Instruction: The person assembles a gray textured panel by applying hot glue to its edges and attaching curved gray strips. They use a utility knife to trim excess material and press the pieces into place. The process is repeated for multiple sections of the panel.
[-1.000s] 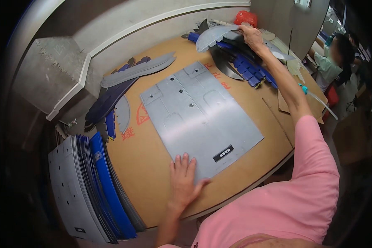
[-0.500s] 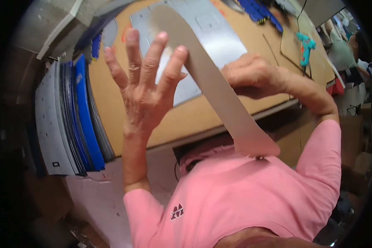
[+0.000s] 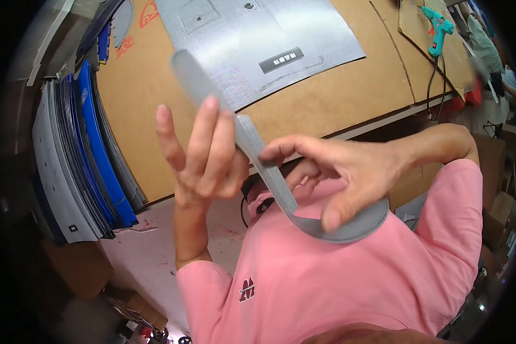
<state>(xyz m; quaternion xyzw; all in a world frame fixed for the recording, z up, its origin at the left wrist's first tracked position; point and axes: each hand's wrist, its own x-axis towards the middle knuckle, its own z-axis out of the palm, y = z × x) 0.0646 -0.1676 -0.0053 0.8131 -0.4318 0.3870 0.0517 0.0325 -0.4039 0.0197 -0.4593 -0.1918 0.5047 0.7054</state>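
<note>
Head view: my left hand (image 3: 205, 166) grips the long grey strip (image 3: 278, 189) up by the table's (image 3: 350, 92) near side; my right hand (image 3: 364, 169) spreads wide, forefinger against it. Handling looks unfinished — strip (wide end nearest me) not yet put down, grey panel (image 3: 252, 43) flat beyond.

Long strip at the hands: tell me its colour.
The strip is grey, finely lined; the head view shows it best.
</note>
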